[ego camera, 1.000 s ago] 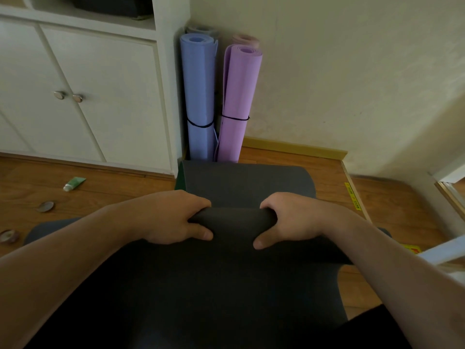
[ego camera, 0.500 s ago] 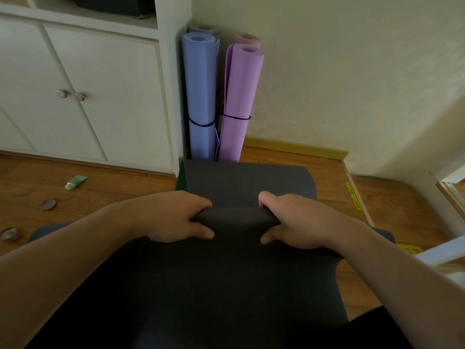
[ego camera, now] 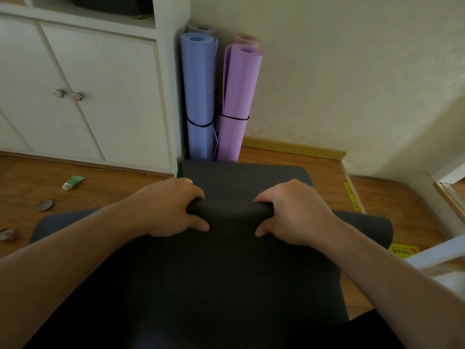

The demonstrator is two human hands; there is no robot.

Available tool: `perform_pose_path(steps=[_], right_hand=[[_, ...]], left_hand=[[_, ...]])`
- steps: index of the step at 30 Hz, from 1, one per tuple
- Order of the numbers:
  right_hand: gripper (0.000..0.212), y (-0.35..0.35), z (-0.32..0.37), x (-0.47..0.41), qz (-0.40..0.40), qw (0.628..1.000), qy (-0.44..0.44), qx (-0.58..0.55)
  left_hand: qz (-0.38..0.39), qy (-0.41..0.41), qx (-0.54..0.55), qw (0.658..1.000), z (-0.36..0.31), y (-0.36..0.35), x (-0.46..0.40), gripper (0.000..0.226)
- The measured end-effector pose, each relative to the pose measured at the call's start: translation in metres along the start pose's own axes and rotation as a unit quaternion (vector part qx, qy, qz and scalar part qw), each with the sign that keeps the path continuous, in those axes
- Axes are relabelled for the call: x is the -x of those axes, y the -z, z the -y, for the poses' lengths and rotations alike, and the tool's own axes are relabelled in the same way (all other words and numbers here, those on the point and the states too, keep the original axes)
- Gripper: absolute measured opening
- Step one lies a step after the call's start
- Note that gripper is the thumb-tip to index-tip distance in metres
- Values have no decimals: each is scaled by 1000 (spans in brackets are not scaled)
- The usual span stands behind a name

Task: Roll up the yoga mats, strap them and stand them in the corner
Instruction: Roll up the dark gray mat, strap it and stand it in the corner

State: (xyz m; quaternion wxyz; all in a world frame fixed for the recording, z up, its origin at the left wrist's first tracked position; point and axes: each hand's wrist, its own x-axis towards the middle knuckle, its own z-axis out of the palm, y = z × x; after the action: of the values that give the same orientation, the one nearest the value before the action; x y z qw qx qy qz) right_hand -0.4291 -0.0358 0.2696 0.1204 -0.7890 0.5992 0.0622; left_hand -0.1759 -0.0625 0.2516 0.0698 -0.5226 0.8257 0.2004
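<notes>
Currently your left hand (ego camera: 173,210) and right hand (ego camera: 292,212) each curl a tight grip round the dark mat's (ego camera: 226,273) rolled fold, on the floor before the corner. Risk: uneven pull skews the roll; slack loosens its core.

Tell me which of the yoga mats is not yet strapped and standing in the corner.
The dark grey mat: it lies on the floor, gripped by the left hand and right hand. The blue mat and purple mat stand strapped.
</notes>
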Motion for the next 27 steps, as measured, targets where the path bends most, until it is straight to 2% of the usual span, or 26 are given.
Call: perform_pose_path(steps=[3,6,11,13,16,19,27], right_hand=[[43,0,2,-2,-4,1000,1,21],[38,-8,1,-5,17,999,13,41],[37,-15,-6,-6,87,996,26,17],[38,-13,-6,-5,106,994,23,2],[54,-13,-2,-2,106,994,30,26],[66,-19,-1,-1,93,995,30,36],[48,-23,-6,-3,103,994,35,-6]], left_hand=[[-45,18,-30,998,-6,-3,2,45],[-31,15,-75,997,-14,-16,1,39],[-18,-35,-42,998,-11,-31,6,36],[-9,-54,-38,998,-9,-32,8,44],[13,-65,-61,996,-8,-33,7,61],[-5,-58,-73,996,-9,-36,3,56],[0,-72,-60,996,-8,-35,2,54]])
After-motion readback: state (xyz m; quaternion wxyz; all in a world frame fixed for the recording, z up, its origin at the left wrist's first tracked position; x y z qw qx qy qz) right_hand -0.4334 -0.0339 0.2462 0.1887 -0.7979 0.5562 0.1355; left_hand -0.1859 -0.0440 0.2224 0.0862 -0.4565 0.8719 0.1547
